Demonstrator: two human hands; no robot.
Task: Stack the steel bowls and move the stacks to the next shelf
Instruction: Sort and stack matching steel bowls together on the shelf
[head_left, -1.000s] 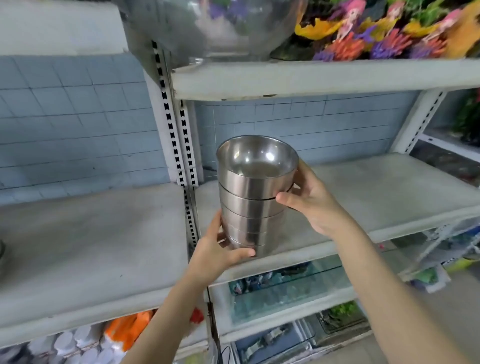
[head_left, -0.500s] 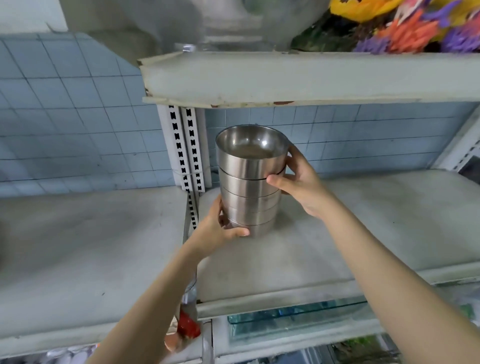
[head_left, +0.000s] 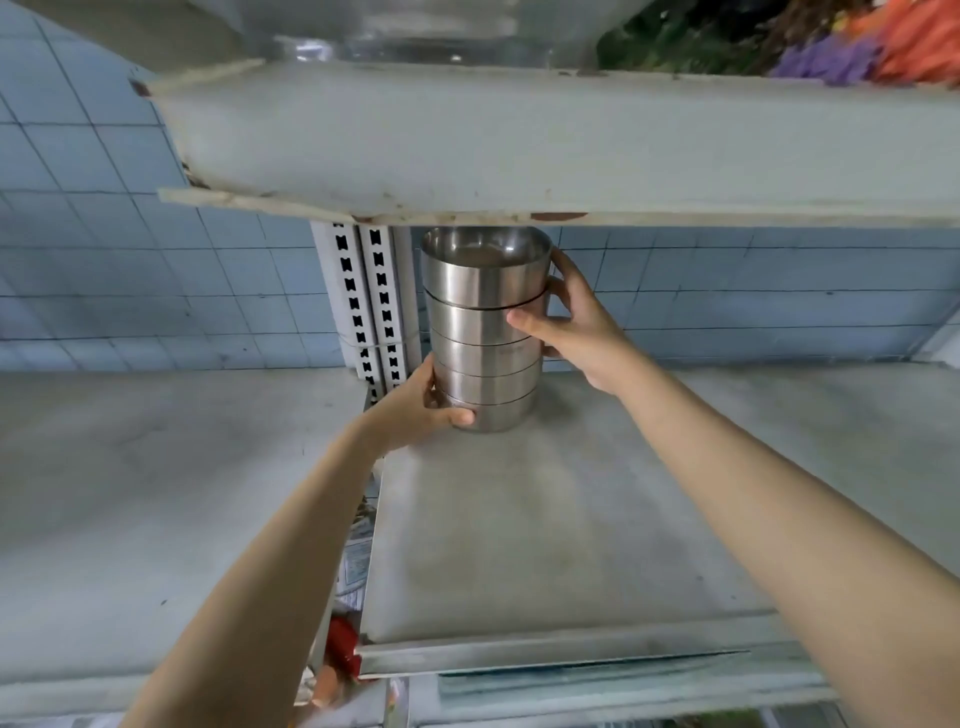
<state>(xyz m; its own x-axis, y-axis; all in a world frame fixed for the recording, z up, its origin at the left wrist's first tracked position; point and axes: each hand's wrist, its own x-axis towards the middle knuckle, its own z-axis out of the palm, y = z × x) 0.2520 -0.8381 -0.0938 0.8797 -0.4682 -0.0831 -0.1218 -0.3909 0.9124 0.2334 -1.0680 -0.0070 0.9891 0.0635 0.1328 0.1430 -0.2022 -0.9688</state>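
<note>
We see a stack of steel bowls, five by the seams we can count, nested upright with the open top bowl just under the edge of the upper shelf. The stack is at the back left corner of the right-hand shelf, close beside the slotted posts. We cannot tell whether its base touches the board or hangs just above it. The left hand grasps the lowest bowl, with its thumb curled across the front. The right hand grasps the stack higher up, thumb on the seam below the top bowl and fingers wrapped round the far side. The left-hand shelf lies beside it, and a blue tiled wall runs behind. Blurred coloured flowers sit on the upper shelf at the right.
</note>
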